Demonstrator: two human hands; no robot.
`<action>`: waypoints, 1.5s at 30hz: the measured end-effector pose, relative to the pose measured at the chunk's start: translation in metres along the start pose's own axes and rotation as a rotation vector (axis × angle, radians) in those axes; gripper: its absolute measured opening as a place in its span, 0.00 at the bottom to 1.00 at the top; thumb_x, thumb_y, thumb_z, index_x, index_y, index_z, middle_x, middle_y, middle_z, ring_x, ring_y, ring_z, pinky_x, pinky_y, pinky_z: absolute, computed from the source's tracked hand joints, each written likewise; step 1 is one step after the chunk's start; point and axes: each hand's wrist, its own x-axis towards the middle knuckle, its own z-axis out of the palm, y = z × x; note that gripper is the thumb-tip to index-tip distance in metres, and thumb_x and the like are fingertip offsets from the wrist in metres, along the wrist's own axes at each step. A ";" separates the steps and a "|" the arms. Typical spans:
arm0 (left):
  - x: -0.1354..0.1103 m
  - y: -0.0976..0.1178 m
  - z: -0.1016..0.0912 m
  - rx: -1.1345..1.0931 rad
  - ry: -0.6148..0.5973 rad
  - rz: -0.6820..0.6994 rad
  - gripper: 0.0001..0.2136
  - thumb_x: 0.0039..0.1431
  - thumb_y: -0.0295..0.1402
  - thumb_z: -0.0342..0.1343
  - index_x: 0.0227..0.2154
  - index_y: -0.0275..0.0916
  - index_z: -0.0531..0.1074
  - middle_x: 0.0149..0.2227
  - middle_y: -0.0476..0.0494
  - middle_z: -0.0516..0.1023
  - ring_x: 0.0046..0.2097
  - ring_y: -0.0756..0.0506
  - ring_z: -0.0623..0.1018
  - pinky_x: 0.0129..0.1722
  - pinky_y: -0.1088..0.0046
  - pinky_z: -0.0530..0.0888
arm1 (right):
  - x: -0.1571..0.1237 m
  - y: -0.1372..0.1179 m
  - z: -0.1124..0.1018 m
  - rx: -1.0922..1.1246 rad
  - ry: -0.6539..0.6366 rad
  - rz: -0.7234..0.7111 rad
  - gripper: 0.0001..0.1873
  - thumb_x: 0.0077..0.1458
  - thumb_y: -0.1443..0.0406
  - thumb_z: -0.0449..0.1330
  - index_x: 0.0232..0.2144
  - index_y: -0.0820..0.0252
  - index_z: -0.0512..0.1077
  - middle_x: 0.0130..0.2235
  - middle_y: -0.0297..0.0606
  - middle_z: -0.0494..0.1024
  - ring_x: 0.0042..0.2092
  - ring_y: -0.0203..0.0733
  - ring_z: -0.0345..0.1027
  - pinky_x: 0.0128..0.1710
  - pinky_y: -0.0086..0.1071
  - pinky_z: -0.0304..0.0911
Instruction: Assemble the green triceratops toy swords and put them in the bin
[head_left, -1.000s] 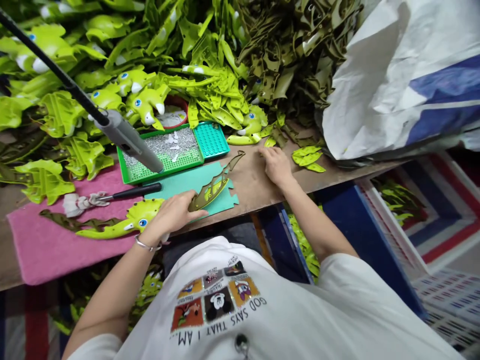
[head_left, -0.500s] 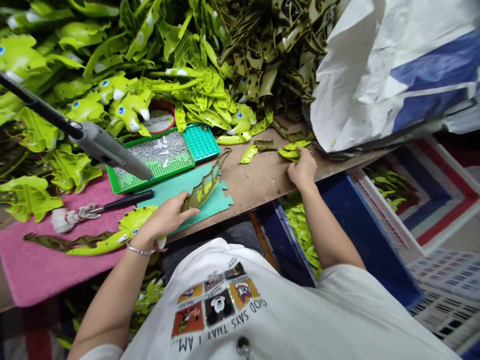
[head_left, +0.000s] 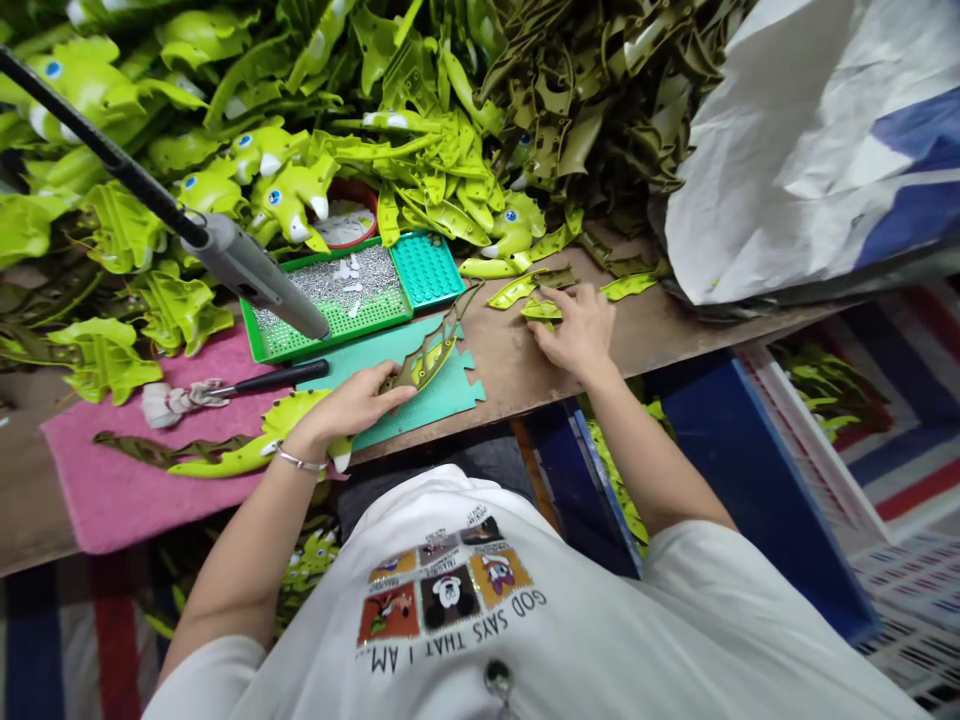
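Observation:
My left hand (head_left: 365, 398) is closed on an olive-and-lime plastic part (head_left: 426, 362) that lies over a turquoise foam mat (head_left: 459, 390). Beneath that wrist rests a lime animal-head part (head_left: 289, 420) with an olive strip trailing left. On the bare board to the right, my right hand (head_left: 581, 328) has its fingers closed around a small lime plastic piece (head_left: 541, 310). A lime strip (head_left: 628, 287) lies just beyond those fingers, and another lime piece (head_left: 511, 290) is to their left. The fingertips of the right hand are partly hidden.
A grey electric screwdriver (head_left: 262, 285) hangs over a green tray (head_left: 330, 332) of small screws. A black-handled tool (head_left: 277, 378) with a wrapped end lies on a pink cloth (head_left: 90, 470). Lime and olive parts heap behind; a white sack (head_left: 750, 170) stands right.
My right hand has moved left along the board, bringing a small lime piece with it. My left hand keeps its hold on the olive-and-lime part. The whole view has shifted slightly.

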 end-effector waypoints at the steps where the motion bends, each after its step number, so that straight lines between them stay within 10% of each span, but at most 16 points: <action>1: 0.000 0.000 0.000 0.002 -0.001 0.007 0.18 0.61 0.53 0.48 0.33 0.42 0.63 0.26 0.53 0.67 0.30 0.47 0.68 0.31 0.70 0.65 | 0.002 -0.002 -0.002 -0.025 -0.032 -0.063 0.27 0.50 0.60 0.65 0.54 0.57 0.76 0.52 0.50 0.75 0.51 0.61 0.66 0.52 0.57 0.63; 6: -0.001 0.001 -0.002 0.042 -0.007 0.025 0.17 0.62 0.52 0.44 0.32 0.42 0.63 0.29 0.49 0.69 0.34 0.46 0.70 0.36 0.69 0.69 | 0.014 -0.004 -0.005 0.054 -0.128 -0.245 0.18 0.57 0.69 0.55 0.46 0.58 0.79 0.45 0.47 0.79 0.46 0.53 0.68 0.49 0.52 0.66; 13: 0.001 -0.008 -0.002 -0.154 -0.007 0.047 0.29 0.62 0.61 0.39 0.34 0.39 0.71 0.43 0.42 0.79 0.46 0.41 0.73 0.54 0.66 0.69 | 0.009 -0.041 -0.063 0.570 0.369 -0.193 0.10 0.56 0.60 0.66 0.40 0.53 0.80 0.41 0.42 0.81 0.45 0.50 0.75 0.46 0.47 0.72; 18: 0.001 -0.011 0.001 -0.185 0.035 -0.045 0.33 0.67 0.56 0.34 0.45 0.35 0.76 0.51 0.40 0.79 0.52 0.40 0.73 0.57 0.68 0.67 | -0.011 -0.083 -0.065 1.037 -0.203 -0.353 0.08 0.46 0.59 0.74 0.32 0.49 0.82 0.35 0.37 0.83 0.38 0.44 0.78 0.39 0.40 0.75; 25: 0.001 -0.011 0.001 -0.149 0.003 0.050 0.29 0.70 0.50 0.35 0.46 0.35 0.76 0.51 0.43 0.78 0.51 0.43 0.72 0.55 0.72 0.66 | -0.015 -0.102 -0.018 0.902 -0.398 -0.522 0.07 0.52 0.58 0.71 0.36 0.47 0.83 0.41 0.35 0.84 0.42 0.43 0.79 0.46 0.41 0.76; 32: 0.004 -0.017 0.004 -0.181 -0.028 0.120 0.27 0.68 0.52 0.35 0.28 0.37 0.69 0.31 0.47 0.71 0.36 0.47 0.66 0.41 0.72 0.66 | -0.006 -0.097 -0.012 0.764 -0.436 -0.672 0.08 0.54 0.60 0.68 0.39 0.44 0.83 0.44 0.32 0.85 0.44 0.44 0.80 0.47 0.42 0.76; 45: 0.001 -0.013 0.002 -0.255 -0.114 0.130 0.24 0.59 0.58 0.45 0.30 0.38 0.67 0.29 0.50 0.63 0.32 0.49 0.62 0.34 0.71 0.61 | -0.001 -0.096 -0.003 0.554 -0.351 -0.873 0.09 0.59 0.57 0.64 0.42 0.43 0.81 0.44 0.33 0.85 0.40 0.45 0.74 0.44 0.47 0.68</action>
